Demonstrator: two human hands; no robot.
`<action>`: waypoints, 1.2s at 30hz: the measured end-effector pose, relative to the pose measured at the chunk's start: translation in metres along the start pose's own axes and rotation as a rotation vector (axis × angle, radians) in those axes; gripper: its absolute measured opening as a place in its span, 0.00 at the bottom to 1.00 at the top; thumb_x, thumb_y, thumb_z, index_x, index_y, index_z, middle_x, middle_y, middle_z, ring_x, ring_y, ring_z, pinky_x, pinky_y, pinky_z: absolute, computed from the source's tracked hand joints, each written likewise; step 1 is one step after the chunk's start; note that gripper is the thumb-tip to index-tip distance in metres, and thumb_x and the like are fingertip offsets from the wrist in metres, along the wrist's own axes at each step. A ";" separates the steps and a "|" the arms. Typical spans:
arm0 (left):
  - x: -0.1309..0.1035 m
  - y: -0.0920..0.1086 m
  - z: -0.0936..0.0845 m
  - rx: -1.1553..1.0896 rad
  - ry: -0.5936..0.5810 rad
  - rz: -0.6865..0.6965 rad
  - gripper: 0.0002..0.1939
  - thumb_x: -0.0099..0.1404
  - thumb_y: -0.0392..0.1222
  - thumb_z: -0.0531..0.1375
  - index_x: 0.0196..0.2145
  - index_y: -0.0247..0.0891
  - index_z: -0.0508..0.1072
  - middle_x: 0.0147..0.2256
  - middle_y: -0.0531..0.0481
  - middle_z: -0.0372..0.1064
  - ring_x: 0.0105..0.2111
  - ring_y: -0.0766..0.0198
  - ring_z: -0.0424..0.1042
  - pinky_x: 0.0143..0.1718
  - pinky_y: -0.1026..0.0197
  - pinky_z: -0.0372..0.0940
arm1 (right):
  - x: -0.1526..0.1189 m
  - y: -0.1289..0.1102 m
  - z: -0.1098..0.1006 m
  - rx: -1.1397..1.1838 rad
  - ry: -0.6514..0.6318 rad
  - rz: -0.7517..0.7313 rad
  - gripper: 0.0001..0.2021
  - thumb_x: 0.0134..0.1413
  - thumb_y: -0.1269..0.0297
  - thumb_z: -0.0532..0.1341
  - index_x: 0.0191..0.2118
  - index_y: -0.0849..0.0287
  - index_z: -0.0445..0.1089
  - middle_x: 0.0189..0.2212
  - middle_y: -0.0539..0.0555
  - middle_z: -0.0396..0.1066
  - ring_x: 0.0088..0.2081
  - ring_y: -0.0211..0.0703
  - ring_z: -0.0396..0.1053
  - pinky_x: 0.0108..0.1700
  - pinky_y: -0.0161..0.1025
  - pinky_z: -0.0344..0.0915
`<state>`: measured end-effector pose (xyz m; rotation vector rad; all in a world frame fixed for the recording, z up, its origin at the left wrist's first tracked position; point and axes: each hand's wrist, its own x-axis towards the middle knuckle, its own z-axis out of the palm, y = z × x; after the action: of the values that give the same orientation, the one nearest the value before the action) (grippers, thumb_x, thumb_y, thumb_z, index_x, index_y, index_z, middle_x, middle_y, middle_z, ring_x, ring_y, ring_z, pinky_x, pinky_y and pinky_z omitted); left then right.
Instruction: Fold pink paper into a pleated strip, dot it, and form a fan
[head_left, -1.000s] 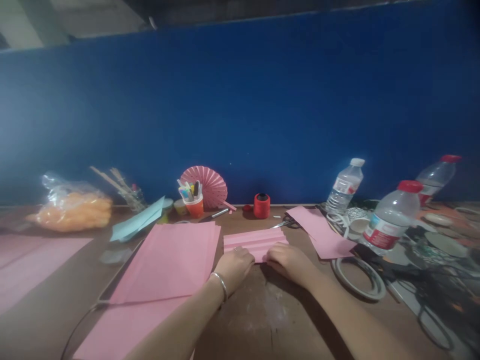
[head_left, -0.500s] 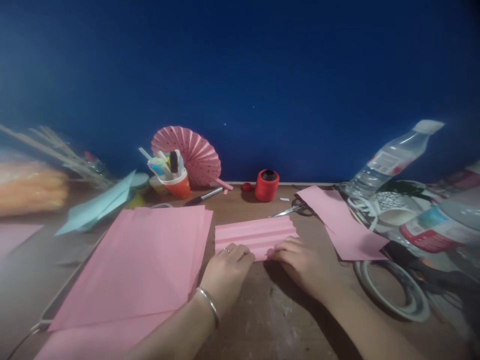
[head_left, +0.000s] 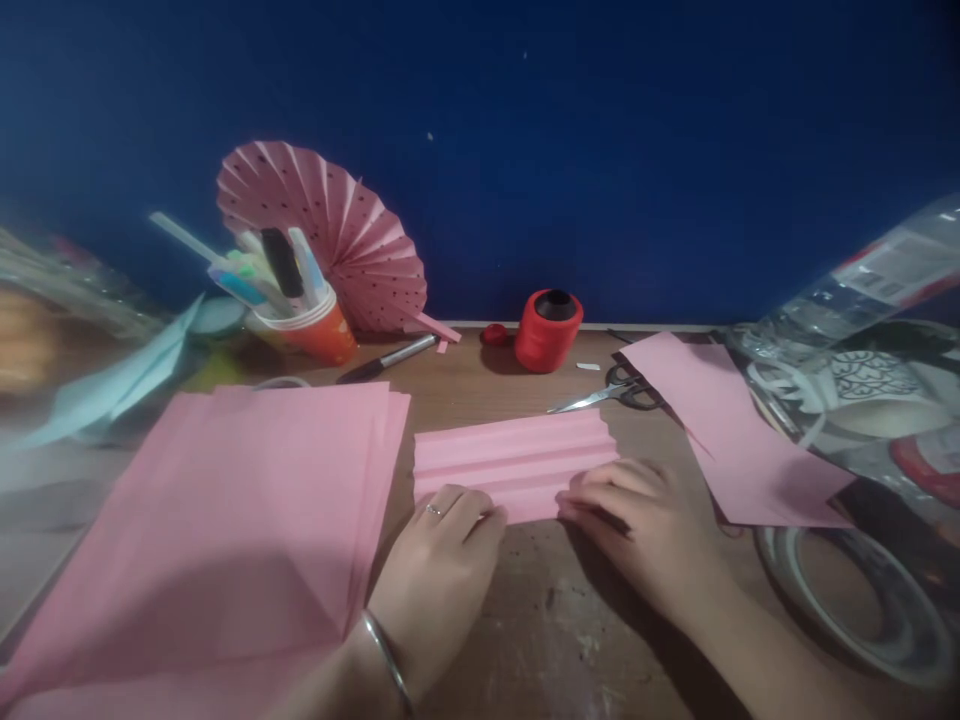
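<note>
A sheet of pink paper with accordion folds running from side to side lies on the wooden table. My left hand, with a ring and a silver bangle, grips its near edge at the left, fingers closed on the paper. At the right end of that same edge, my right hand pinches the paper between thumb and fingers. Both thumbs are partly hidden. Scissors lie just behind the folded sheet, blades pointing left.
Pink sheets are stacked at left. Behind them stand a cup of pens and a pleated pink paper fan. A red thread spool stands near the wall. Cut pink paper, a tape roll and a plastic bottle are at right.
The camera view has come closer, so things look larger and spread outward. Both hands keep hold of the folded paper's near edge, the right hand's fingers slightly more raised.
</note>
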<state>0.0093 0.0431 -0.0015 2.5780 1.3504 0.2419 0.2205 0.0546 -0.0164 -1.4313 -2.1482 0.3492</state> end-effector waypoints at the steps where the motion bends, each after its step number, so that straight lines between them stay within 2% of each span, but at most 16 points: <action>1: 0.000 -0.001 0.001 -0.024 0.020 -0.009 0.07 0.57 0.29 0.52 0.31 0.35 0.68 0.31 0.49 0.62 0.33 0.59 0.61 0.35 0.52 0.62 | 0.000 0.002 -0.001 0.024 -0.007 0.035 0.04 0.50 0.63 0.59 0.28 0.52 0.71 0.28 0.49 0.70 0.33 0.40 0.66 0.38 0.41 0.55; 6: -0.005 -0.003 0.005 -0.154 0.125 -0.013 0.10 0.59 0.29 0.50 0.31 0.37 0.69 0.27 0.51 0.60 0.29 0.63 0.60 0.31 0.56 0.61 | -0.002 0.000 -0.005 0.078 -0.129 0.130 0.08 0.51 0.64 0.57 0.24 0.56 0.68 0.25 0.50 0.69 0.31 0.42 0.66 0.36 0.41 0.56; 10: -0.007 -0.004 0.004 -0.176 0.141 -0.004 0.09 0.60 0.33 0.50 0.31 0.37 0.70 0.28 0.50 0.61 0.30 0.63 0.61 0.32 0.55 0.62 | -0.003 -0.007 -0.006 0.060 -0.130 0.183 0.07 0.49 0.64 0.58 0.23 0.56 0.66 0.25 0.49 0.69 0.31 0.43 0.66 0.36 0.41 0.57; 12: -0.006 -0.003 0.002 -0.189 0.152 0.008 0.09 0.61 0.32 0.50 0.32 0.37 0.70 0.31 0.49 0.64 0.33 0.63 0.63 0.34 0.56 0.63 | -0.003 -0.009 -0.005 0.063 -0.103 0.197 0.07 0.48 0.63 0.59 0.22 0.55 0.66 0.25 0.49 0.70 0.31 0.43 0.66 0.35 0.41 0.57; 15: -0.006 0.005 0.004 -0.159 0.145 0.106 0.13 0.61 0.32 0.49 0.40 0.38 0.69 0.39 0.49 0.66 0.40 0.63 0.63 0.41 0.58 0.63 | -0.003 -0.009 -0.004 0.062 -0.069 0.189 0.08 0.47 0.63 0.59 0.21 0.55 0.65 0.24 0.49 0.70 0.29 0.43 0.66 0.34 0.41 0.57; 18: -0.011 0.017 0.013 0.040 0.184 0.238 0.16 0.61 0.37 0.50 0.47 0.38 0.67 0.46 0.50 0.65 0.48 0.60 0.60 0.49 0.57 0.58 | -0.002 -0.010 -0.004 0.047 -0.057 0.187 0.08 0.48 0.64 0.58 0.21 0.55 0.65 0.23 0.50 0.70 0.29 0.43 0.66 0.33 0.40 0.56; 21: -0.018 0.027 0.021 0.239 0.225 0.170 0.19 0.61 0.44 0.50 0.48 0.38 0.65 0.53 0.54 0.58 0.53 0.57 0.53 0.55 0.55 0.49 | -0.002 -0.010 -0.005 0.032 -0.074 0.188 0.07 0.48 0.65 0.58 0.21 0.55 0.64 0.23 0.50 0.69 0.29 0.43 0.66 0.34 0.41 0.56; 24: -0.022 0.032 0.024 0.260 0.177 0.133 0.20 0.60 0.47 0.50 0.49 0.38 0.65 0.54 0.57 0.56 0.54 0.60 0.51 0.56 0.59 0.45 | -0.002 -0.008 -0.004 0.016 -0.101 0.193 0.07 0.48 0.66 0.57 0.21 0.55 0.64 0.24 0.49 0.69 0.30 0.43 0.66 0.36 0.41 0.56; 29: -0.025 0.032 0.025 0.233 0.122 0.081 0.24 0.58 0.49 0.52 0.52 0.38 0.62 0.55 0.56 0.56 0.54 0.60 0.53 0.54 0.59 0.50 | -0.002 -0.007 -0.005 0.011 -0.115 0.178 0.07 0.48 0.69 0.57 0.21 0.56 0.63 0.24 0.48 0.69 0.30 0.42 0.65 0.36 0.40 0.55; 36: -0.026 0.031 0.027 0.238 0.116 0.075 0.29 0.54 0.51 0.56 0.53 0.40 0.61 0.55 0.55 0.55 0.52 0.56 0.55 0.51 0.56 0.56 | 0.000 -0.008 -0.005 0.012 -0.115 0.183 0.07 0.47 0.69 0.57 0.21 0.56 0.62 0.24 0.48 0.69 0.30 0.41 0.65 0.35 0.40 0.55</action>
<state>0.0260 0.0015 -0.0207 2.8551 1.3988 0.2609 0.2168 0.0514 -0.0087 -1.6413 -2.1044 0.5230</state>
